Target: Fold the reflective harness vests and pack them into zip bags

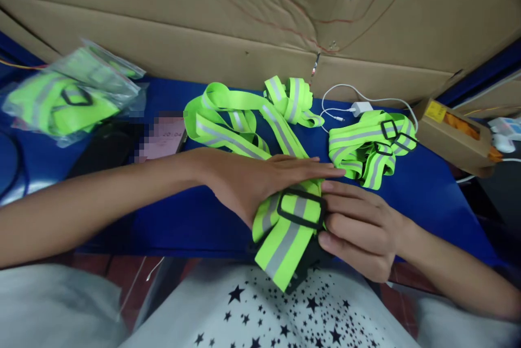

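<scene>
Head view. Held strap: fluorescent yellow-green reflective strap (280, 253) with a grey stripe, folded over itself at the near edge of the blue tabletop (439, 196), in front of the wearer's star-print garment (285, 321). Black slide buckle (300, 221) sat across it, tilted, strap threaded through. Loose strap loops (240, 99) lay behind; they ran under the left hand (248, 179), which hid whether they joined the held part.

Placement: the slack probably lay spread at the back to leave working room up front. A rolled strap (299, 101) and a buckled strap bundle (354, 141) sat apart, likely to avoid tangling. Bagged straps (61, 101) lay far left.

Pose: left forearm came in from the left; hand open, fingers straight and pointing right, lying over the folds, seemingly to keep them together. Thumb out of sight. Right hand (362, 223) came from the right, fingers curled, gripping the strap's edge beside the buckle between thumb and fingers, presumably to steady that end.
</scene>
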The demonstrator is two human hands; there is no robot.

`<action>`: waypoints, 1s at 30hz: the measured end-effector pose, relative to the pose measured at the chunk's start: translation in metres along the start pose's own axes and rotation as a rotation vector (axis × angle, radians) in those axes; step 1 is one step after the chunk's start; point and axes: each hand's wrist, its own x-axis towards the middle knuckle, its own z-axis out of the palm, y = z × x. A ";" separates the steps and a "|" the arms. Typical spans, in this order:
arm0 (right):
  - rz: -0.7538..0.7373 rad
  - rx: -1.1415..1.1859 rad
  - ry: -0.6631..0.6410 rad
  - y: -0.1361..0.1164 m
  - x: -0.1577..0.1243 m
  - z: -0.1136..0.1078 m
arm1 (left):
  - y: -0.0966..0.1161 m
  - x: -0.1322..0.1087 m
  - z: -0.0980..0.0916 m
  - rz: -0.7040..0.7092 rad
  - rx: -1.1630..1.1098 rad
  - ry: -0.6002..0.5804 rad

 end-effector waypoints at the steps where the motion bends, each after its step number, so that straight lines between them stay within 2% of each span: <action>1: -0.098 -0.051 0.071 0.001 0.000 0.001 | 0.000 0.003 0.004 0.003 -0.004 -0.002; 3: -0.222 -0.116 0.207 0.002 0.001 0.003 | 0.001 0.007 0.014 0.014 0.011 0.007; 6: -0.167 -0.162 0.204 -0.001 0.000 0.002 | -0.001 0.009 0.027 0.052 0.113 0.040; 9: -0.117 -0.179 0.042 -0.008 0.001 -0.003 | -0.011 -0.001 0.028 -0.024 0.337 0.129; 12: 0.019 -0.056 -0.123 -0.012 0.001 -0.007 | -0.031 -0.020 0.019 -0.170 0.642 0.132; 16: 0.165 0.145 -0.221 -0.008 -0.001 -0.005 | -0.059 -0.042 0.003 -0.312 0.860 0.143; 19: 0.132 0.019 -0.241 -0.002 -0.005 -0.002 | -0.068 -0.052 -0.007 -0.377 0.908 0.191; 22: 0.074 -0.176 -0.207 0.002 -0.008 -0.002 | -0.058 -0.064 -0.018 -0.422 0.862 0.223; 24: 0.036 -0.252 -0.168 0.003 -0.009 -0.004 | -0.040 -0.073 -0.025 -0.388 0.722 0.171; 26: -0.022 -0.311 -0.134 0.001 -0.009 -0.005 | -0.015 -0.078 -0.032 -0.320 0.553 0.066; 28: -0.083 -0.356 -0.129 -0.002 -0.007 -0.006 | 0.008 -0.071 -0.036 -0.274 0.433 0.024; 30: -0.115 -0.378 -0.148 -0.005 -0.004 -0.006 | 0.022 -0.053 -0.034 -0.229 0.334 0.059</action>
